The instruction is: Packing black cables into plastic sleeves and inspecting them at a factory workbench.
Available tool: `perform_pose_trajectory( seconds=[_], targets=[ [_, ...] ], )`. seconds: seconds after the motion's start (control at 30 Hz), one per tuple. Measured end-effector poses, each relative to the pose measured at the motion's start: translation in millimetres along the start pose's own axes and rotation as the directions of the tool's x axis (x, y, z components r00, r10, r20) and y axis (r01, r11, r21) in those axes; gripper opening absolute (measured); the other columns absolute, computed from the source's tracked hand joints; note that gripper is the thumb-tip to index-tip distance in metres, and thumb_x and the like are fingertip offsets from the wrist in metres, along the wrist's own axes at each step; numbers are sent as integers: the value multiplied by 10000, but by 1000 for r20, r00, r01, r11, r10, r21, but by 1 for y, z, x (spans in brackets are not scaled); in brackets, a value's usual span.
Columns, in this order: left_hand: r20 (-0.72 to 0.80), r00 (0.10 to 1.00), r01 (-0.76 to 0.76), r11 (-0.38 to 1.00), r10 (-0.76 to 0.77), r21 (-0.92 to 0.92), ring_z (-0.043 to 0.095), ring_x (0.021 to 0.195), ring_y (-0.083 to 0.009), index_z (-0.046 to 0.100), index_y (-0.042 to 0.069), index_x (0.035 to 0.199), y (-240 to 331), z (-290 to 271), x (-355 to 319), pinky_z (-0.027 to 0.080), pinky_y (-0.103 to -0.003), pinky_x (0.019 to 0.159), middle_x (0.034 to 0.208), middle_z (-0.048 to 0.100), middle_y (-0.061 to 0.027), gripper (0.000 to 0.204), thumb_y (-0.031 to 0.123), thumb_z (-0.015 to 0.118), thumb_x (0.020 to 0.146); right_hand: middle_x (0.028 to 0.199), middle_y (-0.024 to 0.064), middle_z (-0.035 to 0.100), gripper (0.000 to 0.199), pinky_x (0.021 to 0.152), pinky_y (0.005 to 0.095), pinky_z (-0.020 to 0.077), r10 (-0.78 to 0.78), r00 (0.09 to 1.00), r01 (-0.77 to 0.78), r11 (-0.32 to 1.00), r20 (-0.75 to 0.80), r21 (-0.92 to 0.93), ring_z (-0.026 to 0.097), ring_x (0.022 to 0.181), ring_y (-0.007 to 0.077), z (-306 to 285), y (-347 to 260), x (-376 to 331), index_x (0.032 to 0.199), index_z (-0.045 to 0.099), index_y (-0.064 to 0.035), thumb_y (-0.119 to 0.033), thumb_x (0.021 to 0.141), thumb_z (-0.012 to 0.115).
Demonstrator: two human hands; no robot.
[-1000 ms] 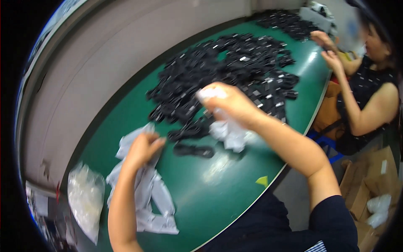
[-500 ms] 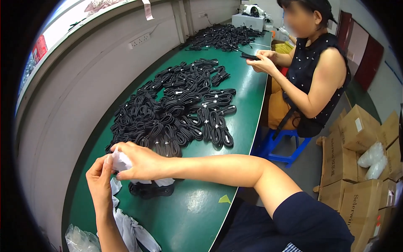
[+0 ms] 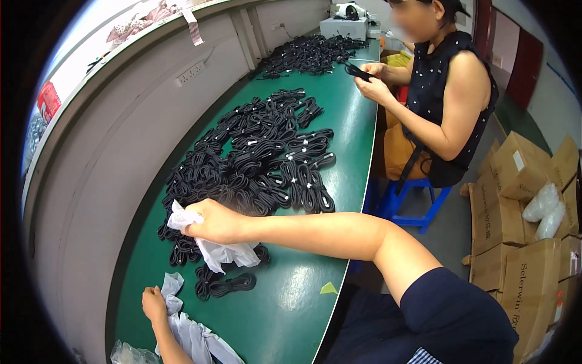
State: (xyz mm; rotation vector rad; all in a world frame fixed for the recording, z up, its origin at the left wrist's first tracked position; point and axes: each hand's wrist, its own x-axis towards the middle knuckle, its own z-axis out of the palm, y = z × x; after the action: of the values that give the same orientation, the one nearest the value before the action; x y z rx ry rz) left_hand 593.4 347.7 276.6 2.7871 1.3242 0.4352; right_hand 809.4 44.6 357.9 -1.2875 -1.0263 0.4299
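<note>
My right hand (image 3: 213, 221) is closed round a crumpled piece of thin white material (image 3: 227, 255), whose loose end hangs below the fingers. Whether it is a bag or a cloth I cannot tell. Lower left, my left hand (image 3: 154, 303) has its fingers curled at the edge of another white piece (image 3: 172, 285) and appears to pinch it. More white material (image 3: 194, 337) lies crumpled just beside my left forearm. Beneath and beyond my right hand spreads a heap of coiled black cables (image 3: 242, 151), tied in bundles. Nearer me lie a few separate black cable bundles (image 3: 233, 284).
A co-worker (image 3: 436, 103) sits at the right edge of the green table (image 3: 297, 315), both hands on a black cable. More cables (image 3: 309, 54) are piled at the far end. A wall runs along the left. Cardboard boxes (image 3: 497, 224) stand stacked on the right. Clear plastic (image 3: 130, 353) lies lower left.
My hands were together on the white piece. Now my left hand has come away toward the lower left, and the piece hangs more spread out from my right hand. The view has shifted slightly.
</note>
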Motion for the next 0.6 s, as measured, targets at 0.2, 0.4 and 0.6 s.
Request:
perform_pose_trajectory(
  seconds=[0.2, 0.4, 0.6],
  targets=[
    [-226, 948, -314, 775, 223, -549, 601, 880, -152, 610, -27, 972, -38, -7, 25, 475, -293, 816, 935, 644, -82, 180, 91, 606, 836, 724, 41, 632, 130, 654, 295, 481, -18, 995, 1, 987, 102, 161, 599, 702, 107, 34, 9, 9, 873, 607, -12, -124, 809, 626],
    [-283, 848, -488, 454, 448, -745, 585, 925, -137, 620, 17, 1101, 140, -106, -5, 457, -271, 827, 1041, 646, -59, 281, 143, 595, 851, 919, 123, 663, 360, 730, 315, 502, -248, 968, 250, 961, 29, -121, 634, 841, 175, 42, 0, 28, 1074, 589, -19, -125, 737, 656],
    [-220, 908, -355, 379, 356, -854, 566, 926, -106, 621, 56, 1140, 147, -139, -18, 429, -243, 835, 993, 643, -26, 335, 294, 596, 906, 830, 50, 659, 227, 659, 282, 494, -12, 1000, 13, 999, 6, -36, 627, 747, 128, 56, -20, 30, 981, 650, -22, -180, 818, 655]
  ],
)
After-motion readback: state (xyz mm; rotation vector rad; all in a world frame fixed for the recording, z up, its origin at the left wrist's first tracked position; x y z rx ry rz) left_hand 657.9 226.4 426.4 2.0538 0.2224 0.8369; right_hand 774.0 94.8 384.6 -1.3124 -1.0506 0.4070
